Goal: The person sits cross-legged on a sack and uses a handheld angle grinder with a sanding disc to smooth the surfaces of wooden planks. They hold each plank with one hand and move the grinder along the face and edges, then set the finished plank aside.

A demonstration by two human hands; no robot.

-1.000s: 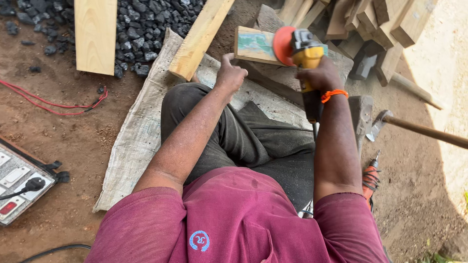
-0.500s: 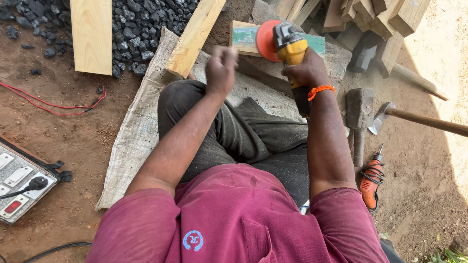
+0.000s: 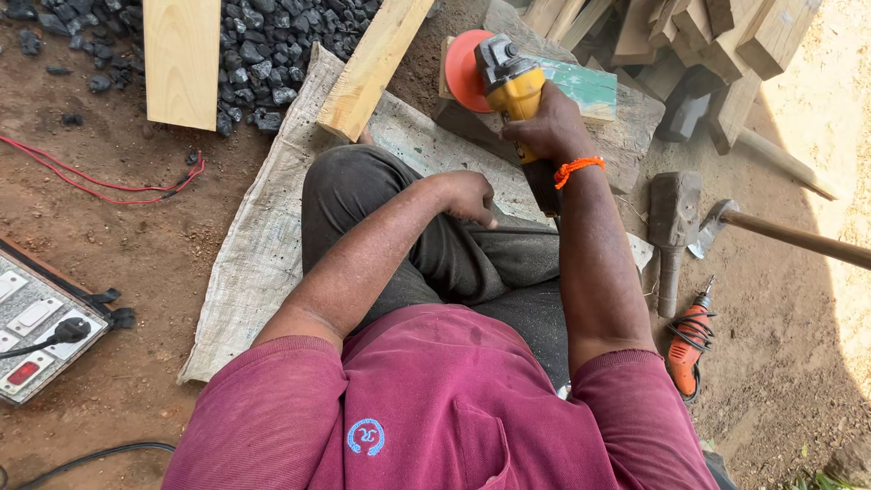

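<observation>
Bare reddish dirt ground (image 3: pixel 136 245); a pale woven sack (image 3: pixel 263 245) spread flat on it; dark stones (image 3: pixel 263 54) heaped at the top. Bright sunlight washes the right edge; wood offcuts (image 3: pixel 717 45) piled there.

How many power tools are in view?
2: a yellow grinder gripped in the right hand at the green block, and an orange drill on the ground at right. Others may be hidden.

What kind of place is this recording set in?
Probably an outdoor, makeshift woodworking spot on bare dirt ground. Stacked timber offcuts lie about, the right hand grips a yellow angle grinder, and a hammer lies beside a power board.
</observation>
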